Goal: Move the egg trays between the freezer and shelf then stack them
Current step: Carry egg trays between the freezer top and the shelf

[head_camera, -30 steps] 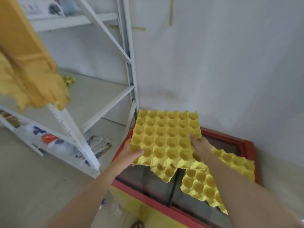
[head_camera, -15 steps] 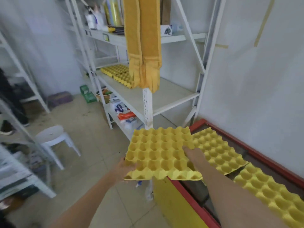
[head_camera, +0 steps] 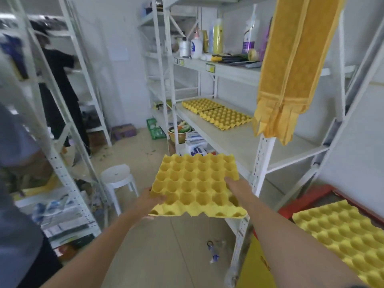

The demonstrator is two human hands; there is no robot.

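Egg tray [head_camera: 197, 183] held level — left hand [head_camera: 151, 201], right hand [head_camera: 236, 187] gripping.

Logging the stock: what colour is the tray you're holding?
Yellow; the tray shows clearly in the head view, gripped by both hands.

Shelf [head_camera: 239, 140]: two yellow egg trays [head_camera: 216, 113] lie side by side.
Freezer [head_camera: 299, 204]: one yellow tray [head_camera: 340, 231] on top.
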